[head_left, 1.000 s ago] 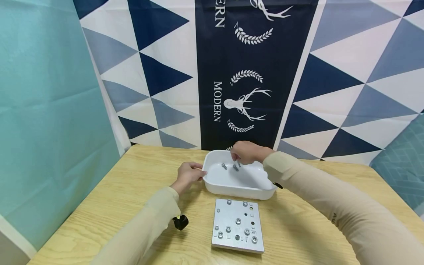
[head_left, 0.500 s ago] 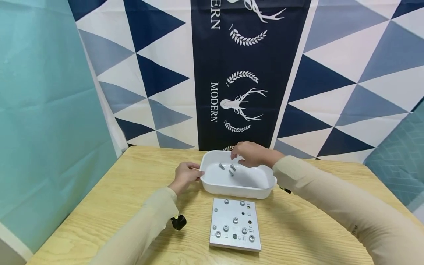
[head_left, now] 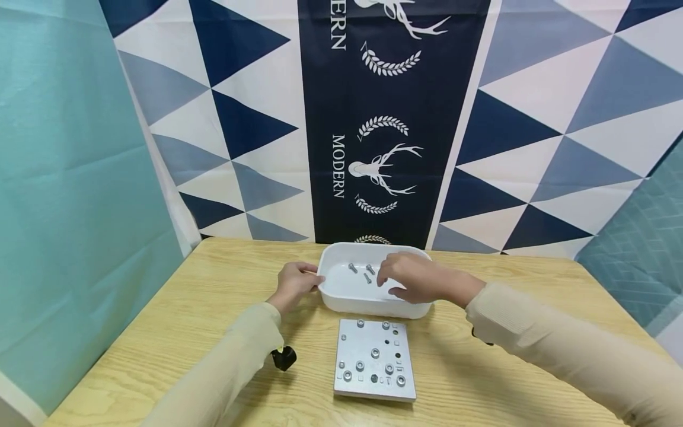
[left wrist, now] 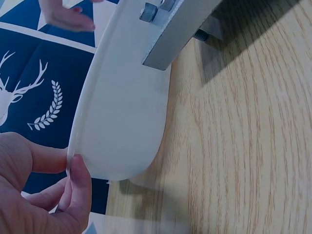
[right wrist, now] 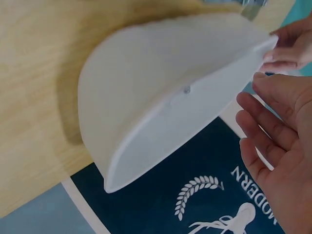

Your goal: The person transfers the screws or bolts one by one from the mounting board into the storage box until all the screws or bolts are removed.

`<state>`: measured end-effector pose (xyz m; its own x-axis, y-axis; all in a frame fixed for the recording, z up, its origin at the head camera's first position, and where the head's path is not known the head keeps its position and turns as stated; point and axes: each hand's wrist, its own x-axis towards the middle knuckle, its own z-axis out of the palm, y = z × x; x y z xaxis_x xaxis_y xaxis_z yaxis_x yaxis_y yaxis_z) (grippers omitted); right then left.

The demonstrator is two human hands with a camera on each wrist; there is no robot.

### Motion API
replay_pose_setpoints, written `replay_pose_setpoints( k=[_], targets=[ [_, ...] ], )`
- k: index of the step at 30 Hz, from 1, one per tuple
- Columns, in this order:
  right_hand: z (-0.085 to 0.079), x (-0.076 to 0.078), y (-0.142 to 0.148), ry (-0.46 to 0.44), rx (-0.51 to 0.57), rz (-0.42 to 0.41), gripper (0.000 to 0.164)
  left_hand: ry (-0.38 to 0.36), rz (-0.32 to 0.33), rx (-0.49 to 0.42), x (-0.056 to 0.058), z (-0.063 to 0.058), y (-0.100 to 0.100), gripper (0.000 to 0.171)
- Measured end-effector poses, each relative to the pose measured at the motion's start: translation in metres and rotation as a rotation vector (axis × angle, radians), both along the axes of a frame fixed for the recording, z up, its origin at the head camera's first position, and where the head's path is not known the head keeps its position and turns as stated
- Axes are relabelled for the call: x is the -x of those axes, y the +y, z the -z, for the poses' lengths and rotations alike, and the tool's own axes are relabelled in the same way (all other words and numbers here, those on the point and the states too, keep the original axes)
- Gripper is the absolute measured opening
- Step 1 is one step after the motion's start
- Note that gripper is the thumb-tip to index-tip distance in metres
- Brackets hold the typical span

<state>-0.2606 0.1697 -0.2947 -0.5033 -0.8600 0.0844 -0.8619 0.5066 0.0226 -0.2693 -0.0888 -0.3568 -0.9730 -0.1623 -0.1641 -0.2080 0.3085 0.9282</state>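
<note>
A white plastic tray (head_left: 368, 307) stands on the table. My left hand (head_left: 293, 284) pinches its left rim between thumb and fingers, as the left wrist view shows the thumb (left wrist: 80, 183) on the tray's wall (left wrist: 119, 112). Three bolts lie on the tray floor: one bolt (head_left: 353, 268) at the left, another bolt (head_left: 370, 269) and a third bolt (head_left: 367, 278) near the middle. Over the tray's right half hovers my right hand (head_left: 411, 276), fingers loosely bent. The right wrist view shows nothing held in the right hand (right wrist: 280, 131).
In front of the tray lies a silver metal plate (head_left: 354, 350) with several bolts, small slots and dark holes. A wooden table (head_left: 240, 267) carries everything. Behind it hangs a patterned cloth (head_left: 267, 178), and a teal cloth (head_left: 80, 207) hangs at the left.
My right hand has let go of a bolt, which now lies in the tray beside two others. That hand has then moved toward the tray's near side. The left hand keeps its grip.
</note>
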Motion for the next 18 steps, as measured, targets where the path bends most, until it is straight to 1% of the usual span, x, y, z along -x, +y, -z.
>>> replay_pose_setpoints(
  k=[3, 7, 11, 18],
  targets=[
    [0.005, -0.011, 0.001, 0.036, 0.022, -0.029, 0.019, -0.004, 0.0, -0.003, 0.001, 0.0, -0.001, 0.028],
    [0.014, -0.032, 0.004, 0.066, 0.056, -0.059, 0.02, 0.0, 0.001, 0.002, -0.001, 0.0, -0.001, 0.029],
    [0.022, -0.053, 0.007, 0.082, 0.077, -0.086, 0.021, 0.009, -0.007, 0.004, -0.004, 0.001, 0.0, 0.029],
    [0.033, -0.081, 0.013, 0.088, 0.129, -0.119, 0.023, 0.019, -0.015, 0.002, -0.007, 0.003, 0.0, 0.029]
  ],
)
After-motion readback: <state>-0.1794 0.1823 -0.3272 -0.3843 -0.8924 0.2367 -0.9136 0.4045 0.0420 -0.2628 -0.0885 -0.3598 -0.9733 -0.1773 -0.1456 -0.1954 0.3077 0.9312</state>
